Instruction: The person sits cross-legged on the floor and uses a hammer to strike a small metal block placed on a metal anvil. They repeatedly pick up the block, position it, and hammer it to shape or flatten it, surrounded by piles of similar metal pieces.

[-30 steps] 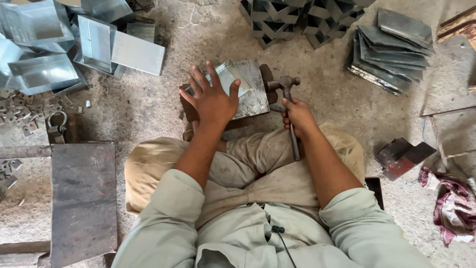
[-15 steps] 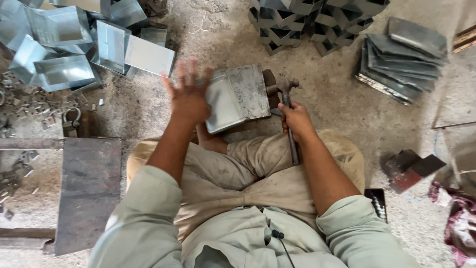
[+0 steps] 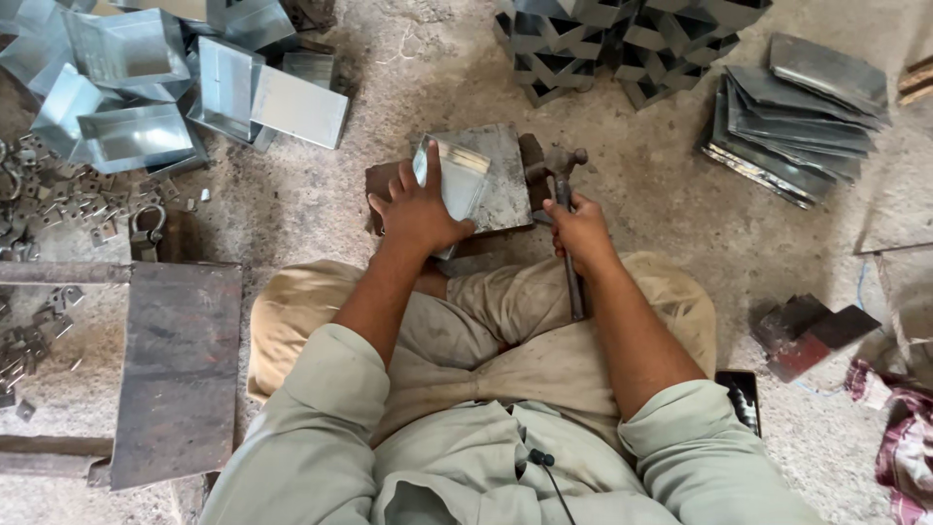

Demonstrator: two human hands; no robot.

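L hand (image 3: 420, 212) grips the small folded shiny sheet-metal piece (image 3: 457, 180) upright at the grey steel block's (image 3: 505, 185) left edge, R hand (image 3: 581, 231) just beside, fist closed on the dark metal hammer (image 3: 564, 194), handle running back toward the lap.

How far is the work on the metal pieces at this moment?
Done, by the look of it: folded metal boxes lie piled at the upper left. In hand: the left hand holds a small metal sheet on the flat steel block, and the right hand holds a hammer. Left: flat sheets stacked at the upper right.

Dusty grey concrete floor (image 3: 661, 194)
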